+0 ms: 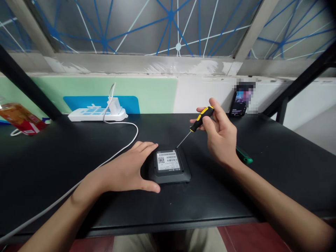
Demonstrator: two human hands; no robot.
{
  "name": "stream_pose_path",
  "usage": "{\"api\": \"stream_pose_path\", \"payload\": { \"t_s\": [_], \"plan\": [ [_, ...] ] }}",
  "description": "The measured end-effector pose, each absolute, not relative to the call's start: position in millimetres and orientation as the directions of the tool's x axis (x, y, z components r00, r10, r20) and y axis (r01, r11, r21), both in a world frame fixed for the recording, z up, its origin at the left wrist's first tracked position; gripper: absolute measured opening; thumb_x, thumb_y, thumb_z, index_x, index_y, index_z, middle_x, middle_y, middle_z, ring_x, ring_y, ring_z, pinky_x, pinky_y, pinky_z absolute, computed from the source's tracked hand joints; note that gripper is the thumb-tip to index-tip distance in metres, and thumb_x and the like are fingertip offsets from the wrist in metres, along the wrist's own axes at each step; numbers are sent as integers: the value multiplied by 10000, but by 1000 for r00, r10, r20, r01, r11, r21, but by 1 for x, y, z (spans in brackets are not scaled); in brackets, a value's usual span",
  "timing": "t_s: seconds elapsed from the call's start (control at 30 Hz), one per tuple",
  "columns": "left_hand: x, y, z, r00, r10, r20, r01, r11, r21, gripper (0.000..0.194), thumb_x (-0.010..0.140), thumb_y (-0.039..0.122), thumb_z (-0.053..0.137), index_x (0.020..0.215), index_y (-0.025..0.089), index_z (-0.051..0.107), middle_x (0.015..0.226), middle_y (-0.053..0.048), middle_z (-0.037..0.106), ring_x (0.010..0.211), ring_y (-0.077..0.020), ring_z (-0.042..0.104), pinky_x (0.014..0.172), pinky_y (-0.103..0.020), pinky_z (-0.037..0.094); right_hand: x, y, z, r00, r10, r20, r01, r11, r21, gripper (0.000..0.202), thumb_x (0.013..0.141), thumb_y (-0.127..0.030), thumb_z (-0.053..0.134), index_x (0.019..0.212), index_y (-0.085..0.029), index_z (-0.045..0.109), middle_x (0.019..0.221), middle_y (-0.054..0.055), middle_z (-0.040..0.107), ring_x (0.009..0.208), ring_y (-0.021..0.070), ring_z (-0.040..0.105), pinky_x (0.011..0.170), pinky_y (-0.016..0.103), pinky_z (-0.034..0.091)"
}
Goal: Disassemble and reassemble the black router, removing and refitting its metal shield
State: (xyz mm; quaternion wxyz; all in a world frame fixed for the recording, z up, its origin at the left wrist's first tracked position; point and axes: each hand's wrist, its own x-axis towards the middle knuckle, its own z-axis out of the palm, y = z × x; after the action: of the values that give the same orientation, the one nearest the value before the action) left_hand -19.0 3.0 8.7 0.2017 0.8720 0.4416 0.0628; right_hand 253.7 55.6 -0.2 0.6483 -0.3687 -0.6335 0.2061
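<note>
A flat black electronic device point(170, 177) with a white label of barcodes and a QR code lies on the black table. My left hand point(128, 168) grips its left side, fingers at the far edge and thumb at the near edge. In my right hand point(220, 133) is a screwdriver point(201, 119) with a black and yellow handle, held at a tilt. Its thin shaft points down to the far right corner of the device's raised part, the tip at or very near the surface. Partly behind my right wrist lies a green and black object point(244, 155).
A white power strip point(97, 114) with a plugged-in charger point(114, 105) stands along the back. Its white cable point(123, 147) curves across the table under my left arm. A phone point(239, 99) leans on the back wall, and a red-orange package point(22, 117) is at far left.
</note>
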Motion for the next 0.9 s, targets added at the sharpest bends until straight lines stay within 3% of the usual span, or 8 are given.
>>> {"api": "stream_pose_path", "payload": {
  "t_s": [0.17, 0.27, 0.37, 0.6, 0.77, 0.9],
  "plan": [
    [-19, 3, 9, 597, 799, -76, 750, -522, 407, 1115, 704, 721, 761, 1554, 158, 310, 1599, -160, 354, 1479, -367, 318, 1207, -517, 328, 255, 58, 2, 137, 663, 736, 293, 682, -670, 385, 864, -370, 729, 1237, -377, 635, 891, 13, 663, 671, 160, 669, 593, 343, 638],
    [-19, 2, 10, 596, 799, -78, 751, -520, 407, 1108, 708, 715, 759, 1556, 166, 305, 1602, -156, 352, 1482, -368, 313, 1207, -521, 325, 256, 57, 1, 144, 707, 692, 277, 643, -714, 346, 945, -428, 601, 1289, -386, 610, 1022, 37, 681, 756, 185, 710, 638, 375, 645],
    [-19, 2, 11, 599, 797, -74, 747, -524, 409, 1104, 705, 707, 764, 1552, 161, 314, 1595, -162, 362, 1478, -381, 319, 1207, -531, 320, 257, 56, -1, 119, 785, 608, 166, 588, -792, 397, 999, -389, 480, 1390, -416, 541, 1238, 31, 659, 930, 214, 750, 751, 403, 662],
    [-19, 2, 10, 603, 795, -61, 738, -528, 419, 1072, 714, 705, 758, 1548, 198, 315, 1595, -171, 362, 1471, -394, 328, 1186, -557, 337, 254, 54, -3, 92, 763, 640, 161, 623, -765, 519, 974, -286, 497, 1471, -422, 436, 1361, 23, 625, 1003, 198, 742, 828, 416, 664],
    [-18, 2, 11, 604, 795, -56, 738, -532, 414, 1055, 711, 685, 771, 1538, 202, 330, 1587, -168, 377, 1468, -400, 331, 1179, -558, 344, 254, 55, 2, 112, 733, 671, 221, 640, -736, 446, 909, -367, 653, 1345, -366, 559, 1080, 37, 683, 848, 200, 730, 749, 404, 668],
    [-19, 2, 11, 605, 794, -52, 735, -532, 420, 1064, 713, 695, 767, 1541, 191, 326, 1588, -165, 373, 1465, -390, 338, 1181, -547, 350, 254, 53, 5, 146, 682, 717, 284, 665, -690, 327, 884, -396, 693, 1203, -354, 632, 861, 19, 613, 710, 175, 669, 632, 352, 644]
  ]
}}
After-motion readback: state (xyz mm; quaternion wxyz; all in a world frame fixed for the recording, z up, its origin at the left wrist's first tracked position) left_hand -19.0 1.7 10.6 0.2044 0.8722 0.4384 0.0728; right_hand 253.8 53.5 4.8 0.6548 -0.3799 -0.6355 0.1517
